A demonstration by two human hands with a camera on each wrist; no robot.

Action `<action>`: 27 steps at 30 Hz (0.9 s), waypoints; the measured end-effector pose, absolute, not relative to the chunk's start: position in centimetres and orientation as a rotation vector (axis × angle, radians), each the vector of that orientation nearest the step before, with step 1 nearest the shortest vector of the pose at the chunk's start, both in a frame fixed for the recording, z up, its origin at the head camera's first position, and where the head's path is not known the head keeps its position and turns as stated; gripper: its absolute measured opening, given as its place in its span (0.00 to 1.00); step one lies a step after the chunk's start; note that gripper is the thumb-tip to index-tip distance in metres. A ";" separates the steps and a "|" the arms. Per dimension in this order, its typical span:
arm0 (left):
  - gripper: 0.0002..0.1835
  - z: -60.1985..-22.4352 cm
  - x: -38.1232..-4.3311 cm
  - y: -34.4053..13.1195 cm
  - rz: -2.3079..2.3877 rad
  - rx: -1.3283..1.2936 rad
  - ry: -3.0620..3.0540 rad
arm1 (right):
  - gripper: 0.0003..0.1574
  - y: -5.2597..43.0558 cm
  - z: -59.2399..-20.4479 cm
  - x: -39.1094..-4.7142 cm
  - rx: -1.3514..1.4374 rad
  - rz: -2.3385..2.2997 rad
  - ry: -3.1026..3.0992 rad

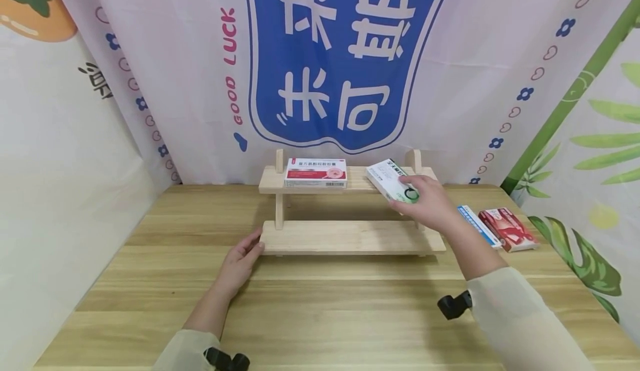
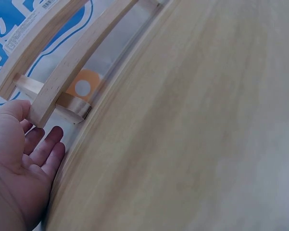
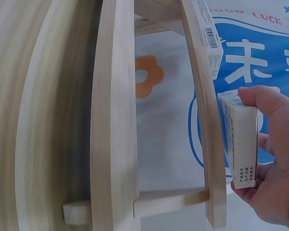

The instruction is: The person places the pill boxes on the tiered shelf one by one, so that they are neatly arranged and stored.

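Right hand pinches white-green box, tilted at top shelf, right of red-white box. Left hand pinches lower shelf's end. Placing step, looks like; next calls for squaring box, loosening fingers.

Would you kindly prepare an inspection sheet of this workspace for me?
Surface: wood-grain table.
Job's things: two-tier wooden stand; red-and-white box lying on its upper shelf; white-and-green box tilted at that shelf, contact unclear.
Clutter: blue-and-white box and red box on the table, right of the stand.
Grippers: left hand holds the lower shelf's left end; right hand grips the white-and-green box.
Cables: nothing seen.
Surroundings: printed cloth behind the table.
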State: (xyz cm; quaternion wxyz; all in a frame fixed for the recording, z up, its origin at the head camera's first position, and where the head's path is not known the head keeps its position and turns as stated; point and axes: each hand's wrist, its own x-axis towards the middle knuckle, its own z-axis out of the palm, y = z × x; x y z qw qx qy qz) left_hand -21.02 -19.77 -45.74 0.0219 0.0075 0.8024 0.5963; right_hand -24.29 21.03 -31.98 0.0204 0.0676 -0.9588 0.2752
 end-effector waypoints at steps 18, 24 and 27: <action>0.27 -45.7 -20.9 -19.8 1.830 0.033 2.498 | 0.36 20.1 -32.3 -25.1 0.233 0.847 -2.934; 0.27 -45.7 -20.9 -19.8 1.843 0.040 2.492 | 0.42 20.8 -32.8 -24.9 0.153 0.809 -2.905; 0.27 -45.7 -20.9 -19.7 1.846 0.033 2.486 | 0.46 21.0 -33.0 -24.9 0.091 0.857 -2.871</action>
